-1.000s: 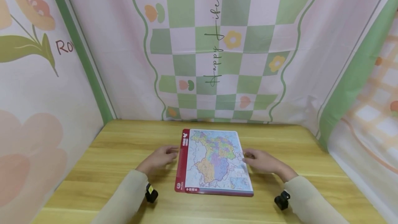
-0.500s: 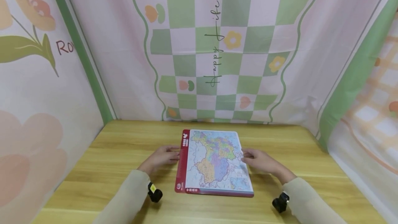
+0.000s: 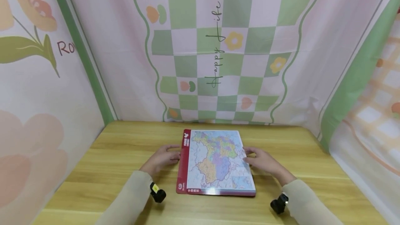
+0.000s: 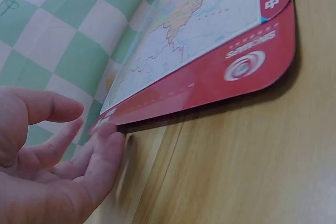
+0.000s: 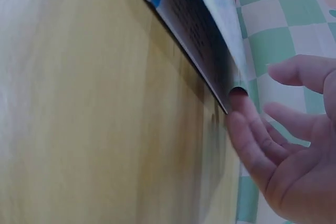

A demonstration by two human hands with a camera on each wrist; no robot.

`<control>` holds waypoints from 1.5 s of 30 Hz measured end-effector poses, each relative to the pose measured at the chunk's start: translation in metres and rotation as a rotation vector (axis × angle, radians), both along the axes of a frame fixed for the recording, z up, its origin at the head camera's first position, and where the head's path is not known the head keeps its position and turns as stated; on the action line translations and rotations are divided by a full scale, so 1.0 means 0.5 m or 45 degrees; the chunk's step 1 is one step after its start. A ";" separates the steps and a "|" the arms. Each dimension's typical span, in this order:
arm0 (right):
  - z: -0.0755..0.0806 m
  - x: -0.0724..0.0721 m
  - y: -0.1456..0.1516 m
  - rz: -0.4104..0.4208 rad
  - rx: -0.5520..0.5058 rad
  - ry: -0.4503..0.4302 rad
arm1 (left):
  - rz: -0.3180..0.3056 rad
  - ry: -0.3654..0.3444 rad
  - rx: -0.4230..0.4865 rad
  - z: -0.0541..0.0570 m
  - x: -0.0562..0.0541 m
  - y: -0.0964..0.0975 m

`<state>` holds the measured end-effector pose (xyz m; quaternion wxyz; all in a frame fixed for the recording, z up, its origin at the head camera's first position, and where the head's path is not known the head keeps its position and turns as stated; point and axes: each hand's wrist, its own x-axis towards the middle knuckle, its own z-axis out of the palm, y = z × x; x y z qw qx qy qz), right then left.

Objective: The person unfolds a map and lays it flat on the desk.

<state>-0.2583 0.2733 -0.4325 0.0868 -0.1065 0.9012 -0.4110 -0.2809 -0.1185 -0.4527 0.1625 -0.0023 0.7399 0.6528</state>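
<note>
A flat map board with a red border lies on the wooden table, its map printed in pastel colours. At its left edge my left hand has its fingers loosely bent; in the left wrist view, fingertips are right at the red border, with the thumb raised apart. My right hand is at the opposite edge. In the right wrist view, its fingertips meet the board's far corner, beside a grey printed side, while the thumb stays away from the map face.
The light wooden table stretches around the board to a hanging fabric with green-and-white checks at the back. More patterned fabric hangs at the left. Small black cameras sit on both wrists.
Both hands have shifted slightly inward along the board's edges, and their wrists have turned a little. A bright glare now shows at the map's near edge.
</note>
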 end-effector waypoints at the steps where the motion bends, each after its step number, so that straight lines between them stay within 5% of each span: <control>1: -0.001 0.000 -0.001 -0.012 -0.017 -0.005 | 0.008 0.001 -0.011 0.000 0.000 0.001; 14: -0.008 -0.008 -0.006 -0.075 -0.144 -0.061 | 0.172 0.042 0.021 -0.006 -0.005 0.024; 30: 0.008 0.001 0.006 -0.052 -0.193 -0.069 | 0.106 0.074 -0.078 -0.002 -0.004 0.010; 45: 0.033 0.004 0.049 -0.013 -0.185 -0.063 | 0.125 0.083 -0.042 0.015 0.008 -0.025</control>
